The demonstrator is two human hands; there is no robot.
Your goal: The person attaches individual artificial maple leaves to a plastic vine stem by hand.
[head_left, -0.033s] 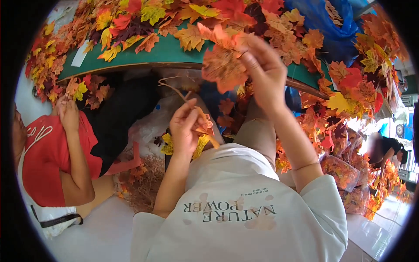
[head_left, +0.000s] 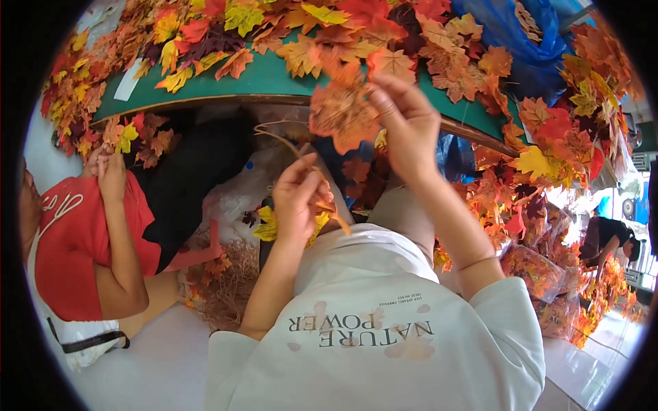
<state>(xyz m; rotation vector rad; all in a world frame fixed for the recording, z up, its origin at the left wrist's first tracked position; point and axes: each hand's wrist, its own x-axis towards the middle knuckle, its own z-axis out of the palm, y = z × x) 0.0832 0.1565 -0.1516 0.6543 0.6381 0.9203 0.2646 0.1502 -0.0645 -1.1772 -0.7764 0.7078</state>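
An orange artificial maple leaf [head_left: 346, 113] hangs from the pinched fingers of my right hand [head_left: 410, 123], just in front of the table's near edge. Lower and to the left, my left hand [head_left: 301, 198] is closed round a thin brown stem [head_left: 279, 139]. The stem's upper end curves away to the left, and its lower end [head_left: 340, 222] sticks out below my fingers, over my lap. Yellow leaves [head_left: 267, 225] show behind my left wrist. Whether my left fingers grip anything besides the stem is hidden.
A green table [head_left: 233, 88] in front bears many red, orange and yellow leaves. A blue plastic bag [head_left: 510, 34] lies at its far right. On my left sits a person in red [head_left: 89, 246] with hands raised. Leaf-filled clear bags [head_left: 534, 270] stand at right.
My right hand has come slightly left and toward me with the orange leaf. My left hand, still holding the stem, has shifted a little to the right.
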